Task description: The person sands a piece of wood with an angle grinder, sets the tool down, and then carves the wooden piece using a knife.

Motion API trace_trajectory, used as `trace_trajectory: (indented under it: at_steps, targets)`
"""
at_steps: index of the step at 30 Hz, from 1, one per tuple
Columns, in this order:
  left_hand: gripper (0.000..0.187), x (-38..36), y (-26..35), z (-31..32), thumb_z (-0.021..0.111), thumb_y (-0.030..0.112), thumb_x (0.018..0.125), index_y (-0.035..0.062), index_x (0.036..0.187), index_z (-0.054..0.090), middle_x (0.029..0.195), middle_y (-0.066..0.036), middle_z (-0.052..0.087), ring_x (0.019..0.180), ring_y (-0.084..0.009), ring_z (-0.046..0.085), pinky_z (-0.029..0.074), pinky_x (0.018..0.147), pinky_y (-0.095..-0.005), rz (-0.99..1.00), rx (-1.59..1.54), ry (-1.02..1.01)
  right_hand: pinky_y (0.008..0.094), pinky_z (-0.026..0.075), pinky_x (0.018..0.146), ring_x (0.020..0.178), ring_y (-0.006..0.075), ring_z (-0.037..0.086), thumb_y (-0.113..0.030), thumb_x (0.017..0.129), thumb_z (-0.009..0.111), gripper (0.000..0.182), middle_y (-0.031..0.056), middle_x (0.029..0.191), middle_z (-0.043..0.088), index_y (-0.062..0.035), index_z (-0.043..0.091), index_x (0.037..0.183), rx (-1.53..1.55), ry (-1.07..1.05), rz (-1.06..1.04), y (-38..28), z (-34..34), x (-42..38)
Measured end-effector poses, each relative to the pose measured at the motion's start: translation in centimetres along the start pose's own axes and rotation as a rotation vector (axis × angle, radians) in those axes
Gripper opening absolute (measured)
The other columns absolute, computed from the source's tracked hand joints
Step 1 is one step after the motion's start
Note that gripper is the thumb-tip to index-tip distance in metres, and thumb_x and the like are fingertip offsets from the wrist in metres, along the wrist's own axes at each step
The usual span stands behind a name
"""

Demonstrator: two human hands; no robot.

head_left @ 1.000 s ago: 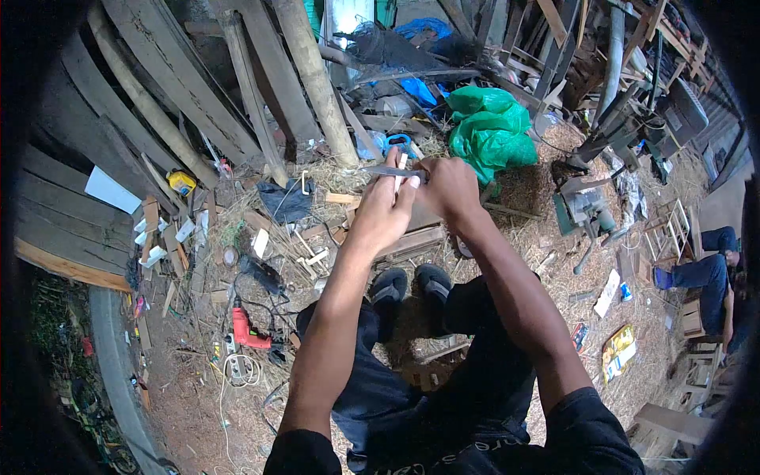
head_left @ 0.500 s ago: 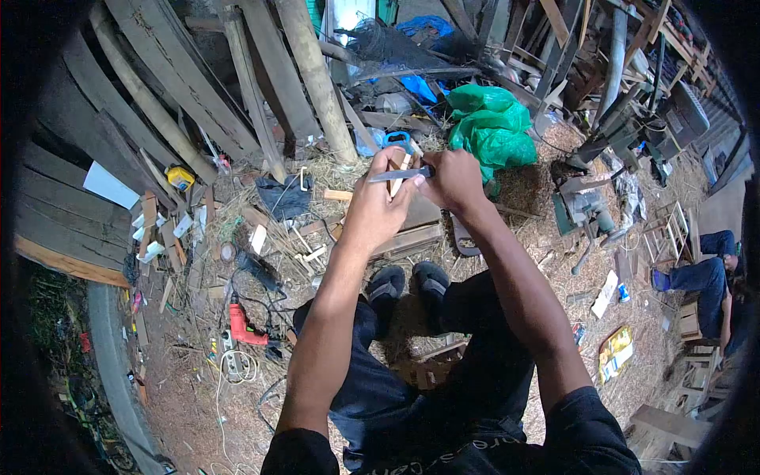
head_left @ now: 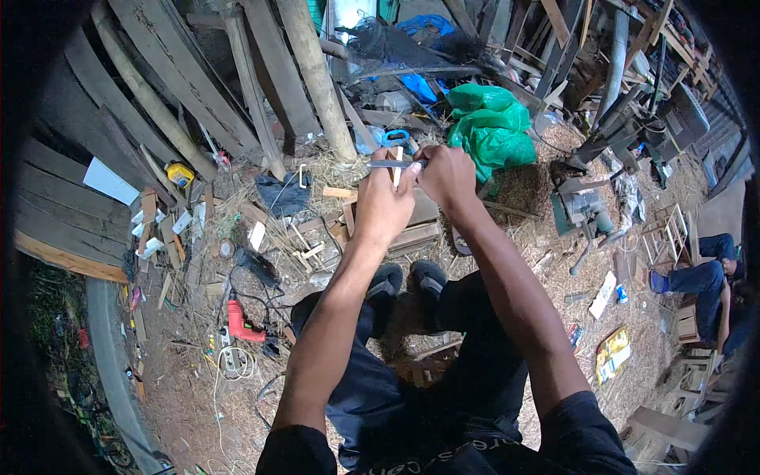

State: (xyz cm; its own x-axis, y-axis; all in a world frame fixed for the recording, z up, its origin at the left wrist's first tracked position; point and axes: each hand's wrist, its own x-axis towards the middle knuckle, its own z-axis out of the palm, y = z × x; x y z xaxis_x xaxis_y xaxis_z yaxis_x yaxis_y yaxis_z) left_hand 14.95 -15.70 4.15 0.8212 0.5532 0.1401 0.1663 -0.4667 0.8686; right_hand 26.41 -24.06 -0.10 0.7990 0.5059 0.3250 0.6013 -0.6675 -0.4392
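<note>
Out in front of me, my left hand [head_left: 382, 207] is closed around a small pale piece of wood [head_left: 397, 178], which stands up between thumb and fingers. My right hand [head_left: 450, 179] grips a knife, its handle mostly hidden in the fist. The knife blade [head_left: 381, 164] points left and lies across the wood, close to the left thumb and fingers. Both hands are close together above a low stack of wooden blocks [head_left: 412, 236].
A red power drill [head_left: 244, 323] and a power strip [head_left: 233, 361] with cords lie at left. Behind my hands is a green plastic bag [head_left: 492, 127]. A machine [head_left: 586, 207] stands at right, and another person [head_left: 701, 277] sits beyond it. Shavings and scraps cover the ground.
The knife blade has turned from slanting to nearly level and shifted slightly up across the wood. Both hands have moved a little, with the same things held.
</note>
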Motion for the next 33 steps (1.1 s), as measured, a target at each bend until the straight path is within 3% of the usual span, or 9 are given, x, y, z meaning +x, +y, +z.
trace_trajectory:
  at_steps: [10,14,17,20,23,26,27,33]
  targets:
    - [0.037,-0.3,-0.2,-0.2,0.063,0.024,0.092,0.0009,0.119,0.055,0.099,-0.021,0.068,0.095,-0.0323,0.068,0.050,0.081,-0.0388,0.007,-0.012,0.034,0.0494,0.055,0.066,0.072,0.0417,0.068,-0.021,0.075,0.058,0.023,0.0255,0.077,0.067,-0.0040,0.073,0.079,-0.035,-0.034,0.127,-1.5,-0.6,-0.7]
    - [0.037,-0.1,0.4,-0.7,0.063,0.025,0.091,0.0006,0.118,0.056,0.099,-0.021,0.068,0.095,-0.0334,0.067,0.050,0.081,-0.0398,-0.130,-0.007,-0.022,0.0494,0.055,0.068,0.073,0.0421,0.068,-0.021,0.074,0.059,0.024,0.0259,0.078,0.067,-0.0016,0.072,0.077,-0.005,-0.037,0.146,-1.5,-0.1,-1.0]
    - [0.036,-0.1,-0.1,-0.6,0.062,0.026,0.092,-0.0005,0.116,0.057,0.098,-0.022,0.068,0.094,-0.0324,0.068,0.050,0.080,-0.0404,-0.075,0.014,0.032,0.0490,0.055,0.069,0.074,0.0419,0.068,-0.022,0.074,0.060,0.025,0.0260,0.078,0.067,-0.0001,0.071,0.075,0.013,-0.063,0.181,-1.9,0.1,-1.0]
    - [0.039,0.1,-0.2,-0.9,0.063,0.029,0.091,-0.0033,0.113,0.057,0.096,-0.022,0.068,0.092,-0.0291,0.068,0.049,0.081,-0.0395,-0.136,0.098,0.037,0.0486,0.055,0.069,0.074,0.0415,0.068,-0.025,0.074,0.061,0.026,0.0258,0.077,0.067,0.0002,0.071,0.075,0.024,-0.076,0.163,-2.0,0.7,-0.9]
    - [0.038,0.7,-2.6,-0.6,0.064,0.028,0.092,-0.0045,0.111,0.058,0.095,-0.016,0.068,0.091,-0.0218,0.065,0.048,0.082,-0.0358,-0.044,-0.047,0.045,0.0486,0.055,0.069,0.073,0.0407,0.068,-0.028,0.073,0.063,0.027,0.0253,0.075,0.067,-0.0015,0.071,0.075,0.025,-0.060,0.090,-1.6,1.2,-0.7]
    - [0.038,1.3,-3.9,-0.9,0.064,0.026,0.093,-0.0040,0.115,0.056,0.098,-0.010,0.065,0.094,-0.0160,0.060,0.047,0.084,-0.0314,0.008,-0.203,-0.029,0.0485,0.055,0.068,0.071,0.0400,0.068,-0.030,0.072,0.064,0.028,0.0249,0.074,0.067,-0.0033,0.071,0.075,0.068,-0.070,0.036,-2.4,0.2,-0.5]
    - [0.042,1.5,-3.7,-0.9,0.062,0.023,0.095,-0.0029,0.126,0.049,0.103,-0.007,0.060,0.097,-0.0132,0.055,0.045,0.087,-0.0287,0.085,-0.280,-0.024,0.0485,0.055,0.067,0.071,0.0398,0.068,-0.031,0.072,0.064,0.028,0.0246,0.074,0.067,-0.0039,0.071,0.075,0.076,-0.071,0.037,-2.5,0.0,-0.4]
    - [0.053,1.6,-3.0,-2.0,0.060,0.023,0.096,-0.0022,0.137,0.038,0.110,-0.008,0.057,0.101,-0.0133,0.053,0.044,0.089,-0.0289,0.170,-0.336,-0.200,0.0491,0.055,0.066,0.069,0.0400,0.067,-0.037,0.072,0.065,0.034,0.0236,0.071,0.066,-0.0036,0.071,0.076,0.073,-0.090,0.008,-2.5,-0.9,-0.7]
